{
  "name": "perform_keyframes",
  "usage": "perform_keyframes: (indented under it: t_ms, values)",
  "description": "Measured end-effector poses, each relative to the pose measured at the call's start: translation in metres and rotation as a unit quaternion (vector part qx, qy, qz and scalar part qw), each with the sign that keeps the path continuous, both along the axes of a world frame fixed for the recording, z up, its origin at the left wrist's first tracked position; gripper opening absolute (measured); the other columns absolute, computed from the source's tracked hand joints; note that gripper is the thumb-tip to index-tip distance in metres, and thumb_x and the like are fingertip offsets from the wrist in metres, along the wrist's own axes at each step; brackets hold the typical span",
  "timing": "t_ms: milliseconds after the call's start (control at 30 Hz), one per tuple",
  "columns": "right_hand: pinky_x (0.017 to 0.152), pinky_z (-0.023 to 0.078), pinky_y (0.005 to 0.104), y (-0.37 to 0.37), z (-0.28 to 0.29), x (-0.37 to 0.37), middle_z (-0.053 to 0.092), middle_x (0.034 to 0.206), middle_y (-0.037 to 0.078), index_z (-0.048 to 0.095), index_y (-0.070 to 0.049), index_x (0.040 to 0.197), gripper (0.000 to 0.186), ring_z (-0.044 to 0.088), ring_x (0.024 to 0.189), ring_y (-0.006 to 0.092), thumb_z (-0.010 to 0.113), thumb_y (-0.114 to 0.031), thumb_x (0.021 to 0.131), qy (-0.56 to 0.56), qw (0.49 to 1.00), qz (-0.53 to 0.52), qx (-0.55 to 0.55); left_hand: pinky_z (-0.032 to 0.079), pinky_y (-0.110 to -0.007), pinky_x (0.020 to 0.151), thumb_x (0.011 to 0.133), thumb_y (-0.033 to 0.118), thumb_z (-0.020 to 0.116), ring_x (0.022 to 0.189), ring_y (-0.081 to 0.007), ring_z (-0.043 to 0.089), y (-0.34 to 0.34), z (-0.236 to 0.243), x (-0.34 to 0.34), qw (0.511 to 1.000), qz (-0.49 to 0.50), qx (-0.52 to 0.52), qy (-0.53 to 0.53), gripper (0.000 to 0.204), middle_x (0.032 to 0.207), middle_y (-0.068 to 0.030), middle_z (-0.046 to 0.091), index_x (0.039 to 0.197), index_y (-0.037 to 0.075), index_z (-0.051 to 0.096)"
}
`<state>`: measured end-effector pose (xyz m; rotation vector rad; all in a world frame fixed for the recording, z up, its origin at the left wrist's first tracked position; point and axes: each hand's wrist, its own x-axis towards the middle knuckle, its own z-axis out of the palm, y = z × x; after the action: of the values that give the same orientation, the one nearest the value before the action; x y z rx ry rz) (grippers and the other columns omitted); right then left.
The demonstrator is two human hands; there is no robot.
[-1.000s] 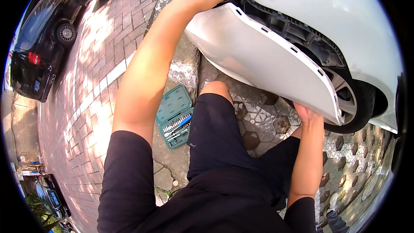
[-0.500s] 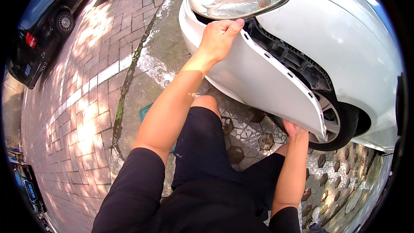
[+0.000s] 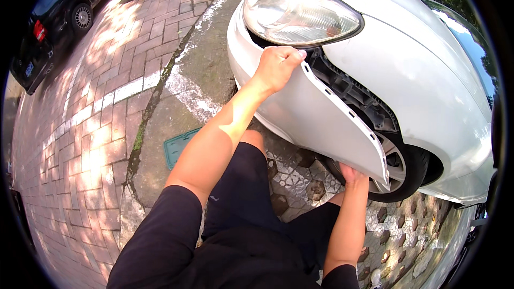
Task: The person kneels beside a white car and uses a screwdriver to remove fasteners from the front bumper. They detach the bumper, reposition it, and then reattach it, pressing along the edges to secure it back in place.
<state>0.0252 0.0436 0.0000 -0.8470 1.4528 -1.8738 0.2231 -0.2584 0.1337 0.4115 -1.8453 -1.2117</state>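
Note:
A white front bumper (image 3: 321,118) is pulled away along its upper edge from the fender (image 3: 385,64) of a white car. Just below the headlight (image 3: 302,13), my left hand (image 3: 279,67) is closed round that upper edge, thumb on top. My right hand (image 3: 353,173) grips the bumper's lower rear end from underneath, beside the front wheel (image 3: 396,163); its fingertips are hidden behind the panel. Slots line the bumper's freed edge. In the gap, a black bracket (image 3: 356,91) shows under the fender.
My knees are over hexagonal paving (image 3: 313,190). A green cover plate (image 3: 179,147) lies on the concrete strip by my left arm. Brick paving (image 3: 101,160) with white lines stretches left, where a dark car (image 3: 61,21) is parked.
My view has tilted up and shifted slightly, so the car sits lower in it and more of its windshield side shows. Both hands keep the same hold on the bumper.

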Motion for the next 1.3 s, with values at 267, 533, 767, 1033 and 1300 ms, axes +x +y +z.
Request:
perform_keyframes:
  t_ms: [267,533,767,1033,1300]
  values:
    - [0.106,0.043,0.0360,0.000,0.011,-0.001,0.060,0.132,0.014,0.054,-0.001,0.133,0.041,0.056,0.121,0.0271,0.052,-0.024,0.099,-0.056,0.998,0.032,-0.018,0.031,-0.031,0.054,0.093,0.033,0.059,0.060,-0.0099,0.031,0.004,0.006,0.001,0.998,0.031,-0.047,0.025,0.046,0.059,-0.0016,0.032,0.066,0.000,0.043]
    - [0.101,0.047,0.0361,-0.001,0.027,0.006,0.064,0.125,0.013,0.059,-0.002,0.126,0.036,0.059,0.115,0.0266,0.055,-0.021,0.097,-0.142,0.989,0.038,-0.022,0.037,-0.035,0.054,0.091,0.040,0.059,0.055,-0.0186,0.040,0.007,0.007,0.002,0.994,0.064,-0.078,0.030,0.050,0.056,-0.0102,0.041,0.068,-0.004,0.052]
    - [0.086,0.053,0.0399,-0.009,0.067,0.032,0.072,0.104,0.014,0.071,-0.005,0.109,0.027,0.066,0.097,0.0344,0.067,-0.020,0.087,0.710,0.667,-0.134,0.183,0.042,-0.036,0.058,0.091,0.042,0.058,0.056,-0.0230,0.048,0.003,0.004,0.004,0.993,0.074,-0.093,0.001,0.049,0.059,-0.0145,0.052,0.074,-0.004,0.062]
    - [0.103,0.045,0.0369,0.000,0.056,0.021,0.062,0.129,0.014,0.057,-0.002,0.130,0.040,0.057,0.120,0.0265,0.057,-0.025,0.097,0.674,0.671,-0.069,0.300,0.046,-0.039,0.063,0.088,0.042,0.062,0.058,-0.0332,0.057,0.003,0.006,0.002,0.991,0.087,-0.100,0.004,0.045,0.057,-0.0163,0.056,0.070,0.000,0.067]
    - [0.100,0.046,0.0358,-0.004,0.058,0.028,0.063,0.128,0.014,0.059,-0.004,0.129,0.043,0.058,0.119,0.0275,0.061,-0.026,0.093,0.623,0.727,-0.085,0.275,0.043,-0.040,0.059,0.089,0.036,0.062,0.054,-0.0322,0.050,0.002,0.007,0.003,0.991,0.087,-0.099,0.001,0.044,0.056,-0.0165,0.051,0.065,-0.002,0.060]
